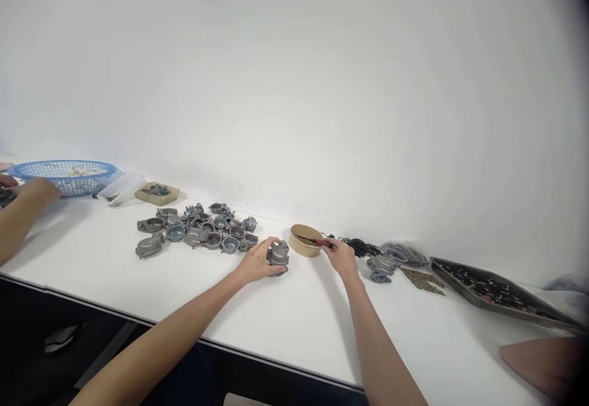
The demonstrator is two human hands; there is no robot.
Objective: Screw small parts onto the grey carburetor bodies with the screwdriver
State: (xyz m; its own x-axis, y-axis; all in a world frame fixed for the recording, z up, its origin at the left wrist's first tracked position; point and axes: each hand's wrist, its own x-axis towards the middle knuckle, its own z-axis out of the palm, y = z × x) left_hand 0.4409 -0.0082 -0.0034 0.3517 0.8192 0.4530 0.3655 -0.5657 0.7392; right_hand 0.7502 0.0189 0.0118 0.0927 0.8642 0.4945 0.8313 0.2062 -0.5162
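Grey metal casting (278, 254): lying on the white tabletop (285, 314), just left of the round brown bowl (305, 240); the left hand (258, 261) is closing over it from the left, fingers curling round its near side.

Round brown bowl: standing just right of the casting, near the wall, holding small dark pieces too small to tell apart. The right hand (341, 256) is resting at the bowl's right rim, pinching a small red-handled tool (323, 243) whose tip is pointing into the bowl.

Heap of grey castings (197, 230): lying left of the bowl, close to the held casting, nothing standing between them. A single one (149, 246) is sitting apart at the heap's left edge.

Shallow tan tray (157, 192), clear plastic bag (120, 187), blue mesh basket (63, 175): lying further left of the bowl, along the wall. Another person's hand (38, 190) is reaching beside the basket.

Black cords (359, 246), two more grey castings (381, 267), patch of small brass-coloured parts (422, 279), dark tray of small parts (497, 291): lying right of the bowl, in that order.

Both forearms are stretching forward from the near tabletop edge, converging toward the bowl, wrists low over the surface.
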